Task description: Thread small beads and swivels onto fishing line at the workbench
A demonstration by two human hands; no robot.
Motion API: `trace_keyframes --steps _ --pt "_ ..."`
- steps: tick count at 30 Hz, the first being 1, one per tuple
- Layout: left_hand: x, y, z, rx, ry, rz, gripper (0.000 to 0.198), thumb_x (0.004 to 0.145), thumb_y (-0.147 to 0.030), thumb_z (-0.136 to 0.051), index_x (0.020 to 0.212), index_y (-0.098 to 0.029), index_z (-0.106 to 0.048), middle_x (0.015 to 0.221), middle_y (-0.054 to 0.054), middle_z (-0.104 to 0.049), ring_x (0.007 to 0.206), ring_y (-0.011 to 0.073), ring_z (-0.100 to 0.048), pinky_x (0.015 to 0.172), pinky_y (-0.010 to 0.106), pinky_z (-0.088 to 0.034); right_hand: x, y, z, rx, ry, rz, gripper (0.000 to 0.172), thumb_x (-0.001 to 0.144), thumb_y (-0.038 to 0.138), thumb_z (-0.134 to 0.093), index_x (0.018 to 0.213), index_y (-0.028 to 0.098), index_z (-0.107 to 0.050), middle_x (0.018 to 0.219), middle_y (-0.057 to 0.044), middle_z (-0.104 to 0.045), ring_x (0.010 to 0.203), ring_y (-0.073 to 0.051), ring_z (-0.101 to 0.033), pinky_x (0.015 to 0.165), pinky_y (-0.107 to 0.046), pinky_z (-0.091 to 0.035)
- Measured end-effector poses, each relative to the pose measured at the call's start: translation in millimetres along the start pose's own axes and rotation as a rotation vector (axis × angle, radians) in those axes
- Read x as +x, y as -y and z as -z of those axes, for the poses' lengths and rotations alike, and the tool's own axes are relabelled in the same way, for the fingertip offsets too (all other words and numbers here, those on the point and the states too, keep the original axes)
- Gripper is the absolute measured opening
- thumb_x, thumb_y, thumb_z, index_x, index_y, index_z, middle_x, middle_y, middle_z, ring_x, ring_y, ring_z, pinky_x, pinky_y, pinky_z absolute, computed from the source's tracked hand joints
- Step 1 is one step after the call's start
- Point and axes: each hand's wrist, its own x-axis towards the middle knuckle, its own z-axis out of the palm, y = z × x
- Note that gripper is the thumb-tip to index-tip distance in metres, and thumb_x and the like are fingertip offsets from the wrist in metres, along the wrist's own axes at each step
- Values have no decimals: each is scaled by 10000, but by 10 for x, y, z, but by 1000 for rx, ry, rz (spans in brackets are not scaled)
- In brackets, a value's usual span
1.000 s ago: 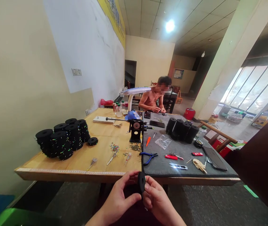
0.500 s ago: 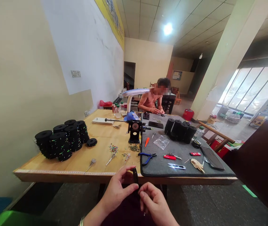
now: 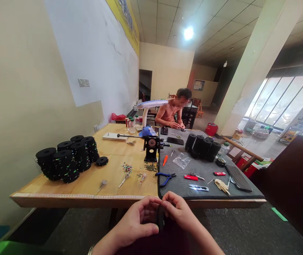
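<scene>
My left hand (image 3: 138, 219) is curled around a black foam winding disc (image 3: 161, 217), held nearly edge-on just in front of the table edge. Its thumb presses the lower side and its fingers reach over the top. At the disc's upper rim, my right hand (image 3: 176, 209) is closed in a pinch, thumb against forefinger. Whatever sits between those fingertips is too small to make out. A similar black disc (image 3: 102, 161) lies flat on the wooden table (image 3: 87, 187), beside stacks of black spools (image 3: 63, 163) flecked with coloured bits.
Blue-handled pliers (image 3: 166, 179), a red lighter (image 3: 191, 177), thread snips (image 3: 198, 187) and a phone (image 3: 238, 178) lie on the grey mat (image 3: 178, 193). A black winding machine (image 3: 151, 148) stands mid-table, near colourful beads (image 3: 127, 167). Across the table sits another person (image 3: 169, 115), hands together.
My right hand has risen from below the disc to its upper rim. My left hand has shifted slightly right and down, with the disc turned in it.
</scene>
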Motion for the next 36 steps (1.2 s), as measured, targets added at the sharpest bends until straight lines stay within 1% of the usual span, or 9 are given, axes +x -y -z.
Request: trace_keyframes --steps 4,8,12,14,18,23,27,31,36 --pt "-30 -6 -39 13 -146 -22 490 663 -168 -736 1119 -199 -558 1055 89 -673 999 255 -621 934 405 -442 -49 -214 -161 340 -29 -152 362 718 504 -654 703 190 -474 452 100 -436 372 -42 -265 382 -174 -156" --pt "-38 85 -75 194 -340 -107 469 673 -148 -711 1107 -211 -543 1089 83 -669 1058 264 -593 960 386 -433 -117 -201 -318 644 -65 -231 313 701 428 -687 693 184 -491 428 112 -388 354 -28 -174 366 -177 -104" --pt "-22 236 -119 304 -471 -175 465 688 -134 -682 1114 -222 -521 1135 80 -644 1085 260 -576 965 367 -427 -117 -179 -384 728 -108 -224 322 720 457 -679 757 165 -549 444 106 -372 376 -32 -184 382 -171 -129" --pt "-24 267 -121 358 -483 -186 466 689 -128 -677 1115 -228 -515 1177 83 -618 1100 257 -562 972 363 -415 -101 -221 -372 678 -145 -198 361 689 467 -717 810 160 -570 482 96 -406 393 -34 -230 399 -165 -164" --pt "-49 194 -65 414 -382 -124 398 698 -148 -676 1071 -211 -551 1134 88 -629 1028 247 -581 915 347 -432 -86 -327 -284 438 -195 -70 362 663 444 -749 810 148 -601 635 28 -559 553 -85 -446 532 -187 -338" --pt "-30 121 18 434 -419 -29 355 726 -202 -668 1073 -213 -596 947 50 -676 875 212 -605 755 290 -459 -130 -314 -221 133 -165 23 286 746 439 -665 826 166 -631 681 6 -601 638 -141 -507 606 -233 -390" --pt "6 187 26 218 -406 -19 250 742 -220 -655 991 -205 -640 989 50 -676 962 221 -594 868 314 -446 -175 -247 -234 -47 -168 87 258 801 417 -604 891 178 -644 710 -2 -622 642 -146 -507 604 -232 -383" --pt "2 276 15 -1 -460 26 231 683 -250 -730 881 -200 -622 880 16 -651 865 190 -596 801 298 -478 -202 -221 -261 -151 -176 112 247 836 403 -562 920 185 -642 740 -12 -650 643 -151 -517 603 -234 -384" --pt "-25 318 -45 -193 -440 42 208 677 -238 -757 818 -190 -611 822 -2 -618 842 162 -579 814 297 -482 -201 -230 -328 -159 -221 117 249 863 404 -531 902 179 -629 755 -31 -655 662 -166 -536 601 -240 -395"
